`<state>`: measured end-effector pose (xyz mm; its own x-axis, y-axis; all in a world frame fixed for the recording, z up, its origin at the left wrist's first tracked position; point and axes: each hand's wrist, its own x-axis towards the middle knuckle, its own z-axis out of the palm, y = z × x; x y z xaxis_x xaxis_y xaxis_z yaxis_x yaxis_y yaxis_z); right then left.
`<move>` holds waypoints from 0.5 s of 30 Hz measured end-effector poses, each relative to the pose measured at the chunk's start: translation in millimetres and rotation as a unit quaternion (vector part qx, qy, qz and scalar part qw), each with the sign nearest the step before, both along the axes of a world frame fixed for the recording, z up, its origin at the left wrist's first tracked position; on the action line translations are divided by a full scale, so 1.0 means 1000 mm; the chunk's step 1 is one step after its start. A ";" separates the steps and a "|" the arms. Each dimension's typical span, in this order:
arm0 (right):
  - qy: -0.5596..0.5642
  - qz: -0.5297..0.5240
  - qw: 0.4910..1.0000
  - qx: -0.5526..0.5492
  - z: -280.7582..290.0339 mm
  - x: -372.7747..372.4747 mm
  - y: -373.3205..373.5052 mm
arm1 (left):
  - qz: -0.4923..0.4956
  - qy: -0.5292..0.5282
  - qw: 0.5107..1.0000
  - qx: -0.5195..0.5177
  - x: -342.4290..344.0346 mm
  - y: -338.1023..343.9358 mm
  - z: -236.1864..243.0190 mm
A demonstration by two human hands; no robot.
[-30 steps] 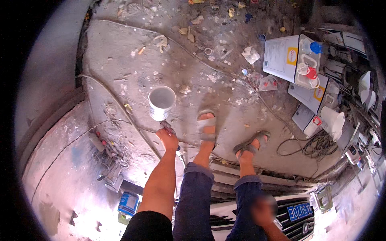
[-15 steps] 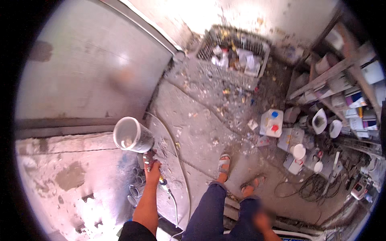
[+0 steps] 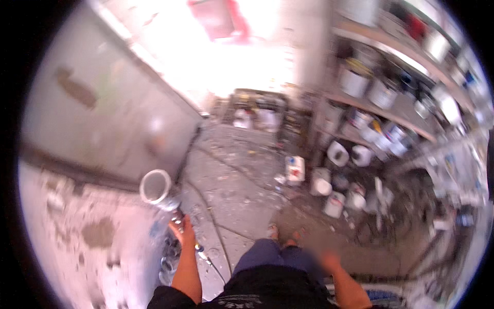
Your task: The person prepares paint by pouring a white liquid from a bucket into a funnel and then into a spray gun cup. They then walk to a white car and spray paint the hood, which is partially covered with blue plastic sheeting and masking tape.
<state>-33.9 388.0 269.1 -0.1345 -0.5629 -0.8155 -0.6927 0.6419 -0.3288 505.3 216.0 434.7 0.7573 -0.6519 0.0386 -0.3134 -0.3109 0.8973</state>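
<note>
My left hand [image 3: 183, 233] is closed around the sprayer [image 3: 177, 214], out on my left. The wide cup [image 3: 155, 187] sits atop it, mouth facing up toward me, so I judge that a firm grip and a level cup matter most. The hose [image 3: 216, 271] trails back below; some slack should keep it from tugging. My right hand [image 3: 329, 261] is blurred, well apart; I cannot tell whether it is closed. The grey panel's [image 3: 121, 121] lower edge passes near the cup in view; floor [image 3: 231, 198] stretches ahead toward the crate [image 3: 249, 135], shelves [image 3: 370, 110] bounding the right.
</note>
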 end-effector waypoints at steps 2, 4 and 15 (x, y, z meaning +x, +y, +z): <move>0.019 0.052 0.991 -0.120 -0.025 -0.013 0.027 | -0.041 0.076 0.996 0.017 -0.005 0.015 -0.024; 0.031 0.026 0.989 -0.144 -0.022 -0.022 0.061 | -0.125 0.094 0.984 0.089 -0.035 0.013 -0.024; 0.033 -0.373 0.918 -0.134 0.045 -0.012 0.175 | -0.299 0.224 0.918 0.130 -0.107 0.010 -0.053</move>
